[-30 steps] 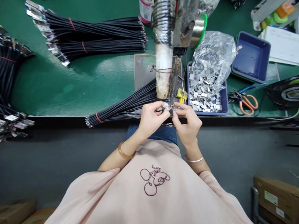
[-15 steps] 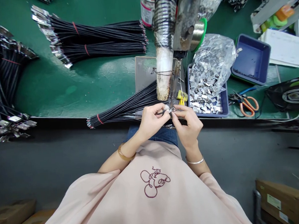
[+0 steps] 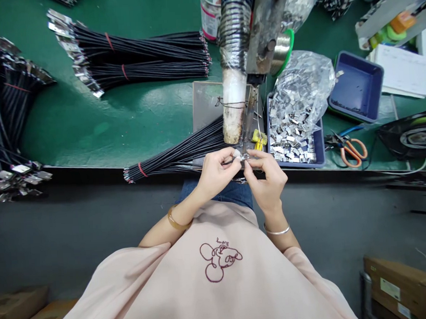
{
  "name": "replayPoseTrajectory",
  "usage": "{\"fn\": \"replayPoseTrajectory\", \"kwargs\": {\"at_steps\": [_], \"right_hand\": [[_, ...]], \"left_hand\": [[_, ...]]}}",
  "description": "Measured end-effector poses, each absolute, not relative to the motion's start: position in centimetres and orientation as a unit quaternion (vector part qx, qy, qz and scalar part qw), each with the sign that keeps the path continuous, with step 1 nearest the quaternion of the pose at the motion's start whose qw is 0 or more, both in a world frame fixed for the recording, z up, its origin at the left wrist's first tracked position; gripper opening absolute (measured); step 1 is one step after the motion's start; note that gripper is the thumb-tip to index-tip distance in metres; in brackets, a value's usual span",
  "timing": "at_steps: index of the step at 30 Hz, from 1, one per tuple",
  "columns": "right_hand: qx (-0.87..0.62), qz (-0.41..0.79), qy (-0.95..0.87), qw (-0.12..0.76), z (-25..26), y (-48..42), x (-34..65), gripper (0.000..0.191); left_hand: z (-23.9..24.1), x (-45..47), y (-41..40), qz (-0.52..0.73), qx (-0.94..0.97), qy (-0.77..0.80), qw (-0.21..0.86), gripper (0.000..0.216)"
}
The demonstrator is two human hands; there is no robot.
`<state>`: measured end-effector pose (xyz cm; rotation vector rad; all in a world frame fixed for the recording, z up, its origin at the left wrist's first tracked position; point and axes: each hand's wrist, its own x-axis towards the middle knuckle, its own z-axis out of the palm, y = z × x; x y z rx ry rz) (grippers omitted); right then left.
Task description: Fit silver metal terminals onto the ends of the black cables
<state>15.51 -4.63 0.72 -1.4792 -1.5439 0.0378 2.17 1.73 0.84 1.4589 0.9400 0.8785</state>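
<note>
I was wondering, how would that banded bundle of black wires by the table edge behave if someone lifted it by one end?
The wire bundle would probably droop: its wires are long and thin, and fan out past the single red band. It likely feels light, though loose strands might slip free, like the wire the left hand pinches.

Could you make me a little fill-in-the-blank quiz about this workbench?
The left hand pinches a thin ___ wire; the right hand pinches a small metal clip.
The scissors have ___ handles.
The loose clips lie in a ___ tray.
A ___ band ties the wire bundle.
Missing words: black, orange, blue, red.
</note>
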Motion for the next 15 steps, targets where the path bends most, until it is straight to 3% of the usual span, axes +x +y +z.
{"fn": "replayPoseTrajectory", "kwargs": {"at_steps": [15], "right_hand": [[-0.603, 0.009, -0.639, 0.477, 0.99, -4.32, 15.59, 0.011]], "left_hand": [[0.79, 2.07, 1.90, 0.400, 0.605, 0.396, 0.563, 0.012]]}}
